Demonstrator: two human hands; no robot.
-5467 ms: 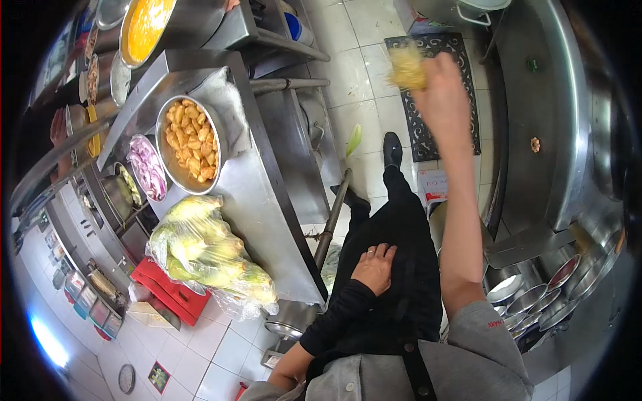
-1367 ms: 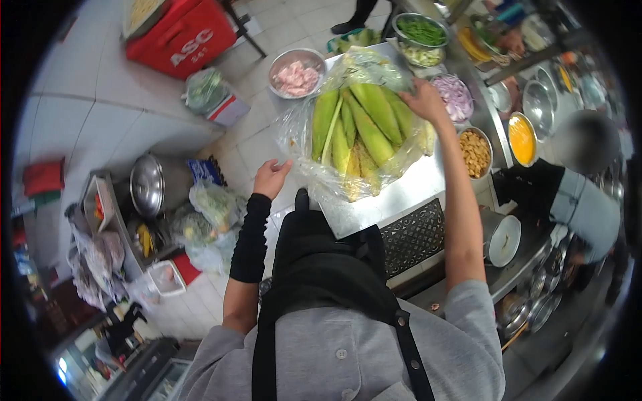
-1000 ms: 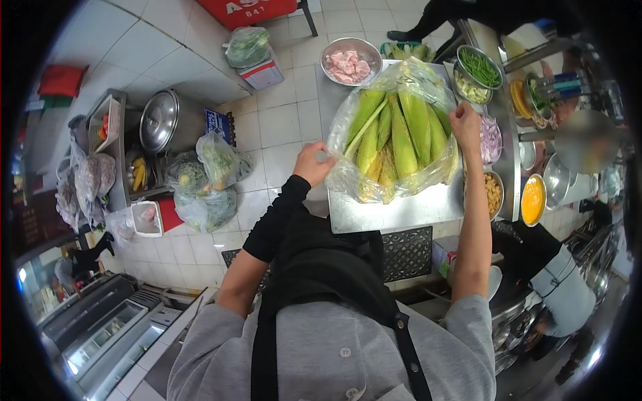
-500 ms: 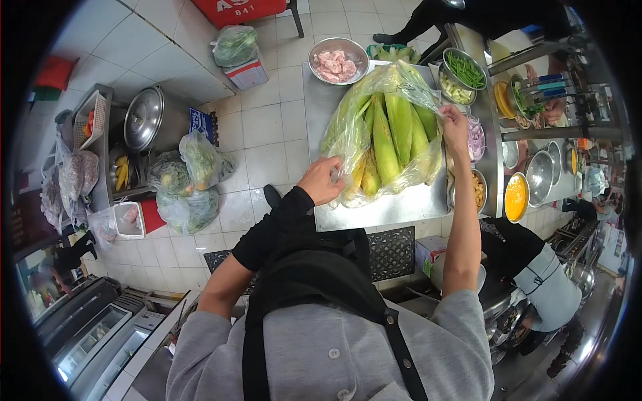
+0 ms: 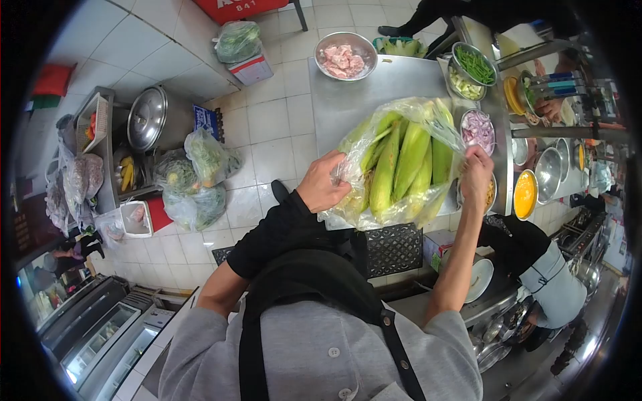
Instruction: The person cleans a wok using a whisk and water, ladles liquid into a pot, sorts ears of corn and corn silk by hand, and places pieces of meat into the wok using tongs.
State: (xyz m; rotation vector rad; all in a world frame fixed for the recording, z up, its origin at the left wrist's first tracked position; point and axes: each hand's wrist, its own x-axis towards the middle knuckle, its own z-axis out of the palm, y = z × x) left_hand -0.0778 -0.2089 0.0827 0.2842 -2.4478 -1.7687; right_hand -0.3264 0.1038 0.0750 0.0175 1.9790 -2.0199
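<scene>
A clear plastic bag (image 5: 354, 208) full of corn ears in green husks (image 5: 412, 160) lies at the near side of the steel table (image 5: 334, 110). Its lower end reaches the table's front edge. My left hand (image 5: 324, 182) pinches the bag's left rim, fingers closed on the film. On the opposite side, my right hand (image 5: 477, 175) grips the bag's right rim. Between the two hands the mouth is spread, and the ears show through it and through the film. Beside my right hand stands a bowl of sliced purple onion (image 5: 477, 131); another bowl (image 5: 493, 194) is partly hidden behind that hand.
A bowl of raw meat pieces (image 5: 345, 59) stands at the table's far left corner. Green beans fill a bowl (image 5: 473, 65) at far right, near a bowl of orange liquid (image 5: 525, 194). Bagged vegetables (image 5: 197, 170) lie on the floor at left. A co-worker (image 5: 552, 281) bends over at right.
Both hands have drawn the bag of corn toward me and somewhat right, from mid-table to the front edge. More bare table shows behind it. The grip on both sides stays.
</scene>
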